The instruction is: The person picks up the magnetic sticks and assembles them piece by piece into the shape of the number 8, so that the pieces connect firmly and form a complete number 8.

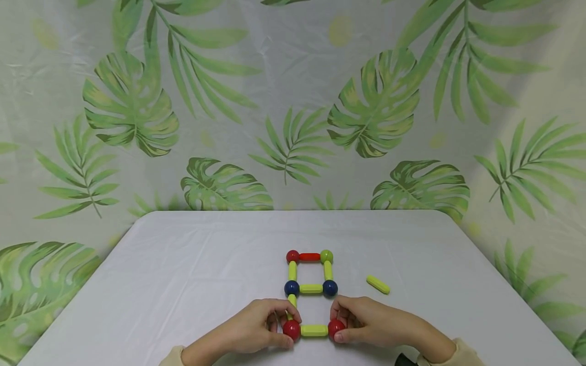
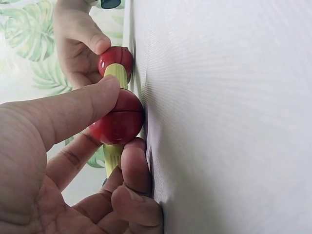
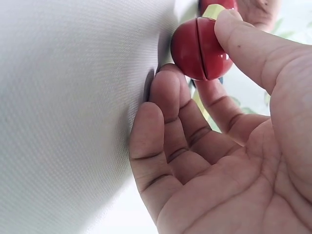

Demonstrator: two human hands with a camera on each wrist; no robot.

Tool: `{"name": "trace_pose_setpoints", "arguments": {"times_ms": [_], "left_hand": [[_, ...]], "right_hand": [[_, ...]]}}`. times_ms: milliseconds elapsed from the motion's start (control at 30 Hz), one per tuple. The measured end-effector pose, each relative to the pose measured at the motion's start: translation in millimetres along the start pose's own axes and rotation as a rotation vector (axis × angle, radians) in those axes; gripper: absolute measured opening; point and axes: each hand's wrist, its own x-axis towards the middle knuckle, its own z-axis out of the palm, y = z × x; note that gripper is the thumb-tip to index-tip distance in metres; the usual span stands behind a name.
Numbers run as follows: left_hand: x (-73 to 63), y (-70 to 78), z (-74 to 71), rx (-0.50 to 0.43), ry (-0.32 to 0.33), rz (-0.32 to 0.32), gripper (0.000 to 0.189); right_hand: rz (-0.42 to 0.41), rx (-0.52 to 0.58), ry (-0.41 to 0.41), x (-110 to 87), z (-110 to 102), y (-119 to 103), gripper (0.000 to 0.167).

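Note:
My left hand (image 1: 254,325) grips a red ball (image 1: 291,330) at the near left corner of a flat ladder-like frame of balls and rods. At the near right corner, my right hand (image 1: 375,321) holds another red ball (image 1: 334,328) between thumb and fingers. A yellow-green rod (image 1: 314,331) joins these two balls. Another yellow-green rod (image 1: 292,301) runs from the left red ball up to a blue ball (image 1: 291,288). Right-hand fingers cover the area below the second blue ball (image 1: 330,288). In the left wrist view, the thumb presses the red ball (image 2: 119,124) from above.
Beyond the blue balls, the frame continues to a red ball (image 1: 292,256), a red rod (image 1: 309,257) and a green ball (image 1: 326,256). One loose yellow-green rod (image 1: 378,284) lies right of it on the white table (image 1: 206,264). A leaf-print curtain (image 1: 293,101) stands behind.

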Motion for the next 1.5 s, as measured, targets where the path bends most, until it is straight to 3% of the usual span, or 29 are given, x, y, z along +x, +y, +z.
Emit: {"name": "trace_pose_setpoints", "arguments": {"times_ms": [433,633,1067,1500], "left_hand": [[-0.4,1.6,-1.0,0.001,0.003,0.011,0.029],[0.4,2.1,-5.0,-0.008,0.02,0.029,0.043],[9.8,2.6,-5.1,-0.064,0.13,-0.066,0.081],[18.0,4.0,-4.3,-0.042,0.171,-0.117,0.087]], "right_hand": [[0.015,-0.009,0.005,0.1,0,2,0.025],[0.008,-0.028,0.008,0.1,-2,2,0.024],[0.019,-0.012,0.002,1.7,-1,2,0.024],[0.009,0.006,0.002,-0.4,-1,1,0.024]]}}
